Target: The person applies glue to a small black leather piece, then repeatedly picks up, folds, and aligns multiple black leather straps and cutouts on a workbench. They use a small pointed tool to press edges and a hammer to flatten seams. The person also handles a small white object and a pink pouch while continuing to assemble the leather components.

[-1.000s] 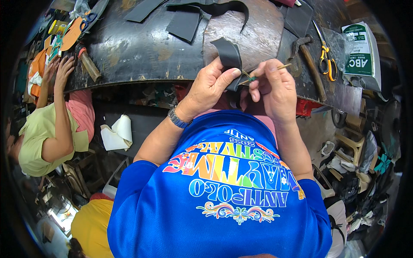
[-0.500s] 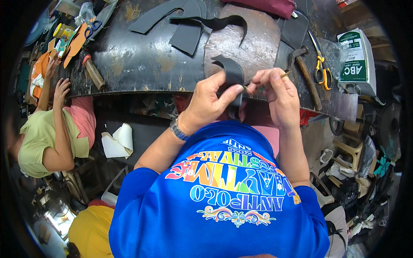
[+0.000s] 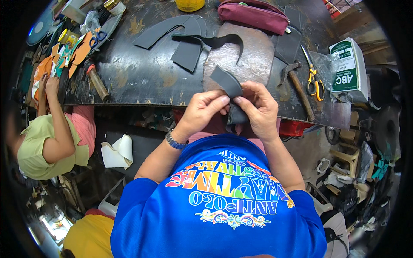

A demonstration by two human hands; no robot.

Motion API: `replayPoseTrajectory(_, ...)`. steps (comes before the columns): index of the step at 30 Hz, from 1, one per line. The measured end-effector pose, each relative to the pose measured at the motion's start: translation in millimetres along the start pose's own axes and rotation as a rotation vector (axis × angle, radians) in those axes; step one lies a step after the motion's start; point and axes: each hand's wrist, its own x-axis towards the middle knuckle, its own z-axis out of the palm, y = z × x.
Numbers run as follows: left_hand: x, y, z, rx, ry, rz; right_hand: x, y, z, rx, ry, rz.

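A black leather-like piece bends between my hands at the near edge of the worktable, its pointed upper end standing up and away from me. My left hand pinches its left side between thumb and fingers. On the other side my right hand grips it, thumb pressed on the front. A darker lower part with a stitched-looking edge hangs below my thumbs. Whether a needle or other small tool is in my right hand cannot be made out.
Beyond lie a worn slab, a wavy black strip, flat black cutouts and a maroon pouch. Rightward are a hammer, orange-handled scissors and a white-green container. A co-worker sits at left.
My right hand has moved left onto the black piece; the thin brass-coloured item seen at its fingers no longer shows. The view has shifted, and the co-worker's hands have come together.
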Motion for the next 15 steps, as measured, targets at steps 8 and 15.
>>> replayPoseTrajectory(8, 6.6, -0.2, -5.1, -0.26, 0.072, -0.109, 14.4, -2.1, 2.3, 0.14, -0.047, 0.114)
replayPoseTrajectory(15, 14.7, 2.0, -6.9, -0.171, 0.163, -0.058, 11.7, 0.5, 10.9, -0.286, 0.026, -0.13)
